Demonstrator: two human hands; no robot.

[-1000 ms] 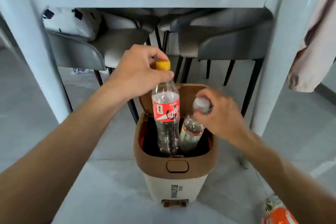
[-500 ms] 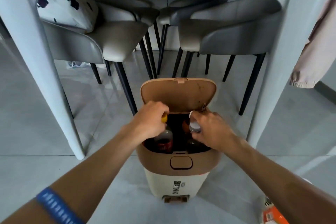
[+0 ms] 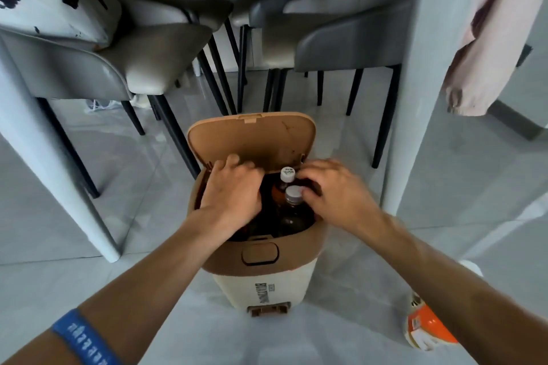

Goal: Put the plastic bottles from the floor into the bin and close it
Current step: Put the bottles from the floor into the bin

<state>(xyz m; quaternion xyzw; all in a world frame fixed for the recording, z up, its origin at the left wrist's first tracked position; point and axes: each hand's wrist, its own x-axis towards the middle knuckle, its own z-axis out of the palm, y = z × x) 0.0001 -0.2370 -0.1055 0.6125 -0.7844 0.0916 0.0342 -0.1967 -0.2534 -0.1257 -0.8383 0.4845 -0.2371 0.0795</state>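
The bin (image 3: 237, 287) stands on the floor, cream below with a brown rim, and its brown lid (image 3: 252, 139) is tipped up and open. Two white-capped bottles stand upright inside: one at the back (image 3: 287, 174) and one nearer (image 3: 293, 193). My left hand (image 3: 231, 195) lies palm down over the left half of the opening and hides whatever is beneath it. My right hand (image 3: 335, 195) reaches in from the right, thumb and fingers closed around the nearer bottle's cap. Another bottle with an orange label (image 3: 430, 330) lies on the floor at lower right.
White table legs stand to the left (image 3: 56, 175) and right (image 3: 412, 98) of the bin. Grey chairs (image 3: 341, 38) with thin black legs crowd the space behind it. A pink garment (image 3: 489, 38) hangs at the right. A foot pedal (image 3: 268, 310) juts from the bin's base.
Both hands have sunk lower into the bin with their bottles. The yellow-capped, red-label bottle has gone out of sight under my left hand. The view has come closer to the bin.
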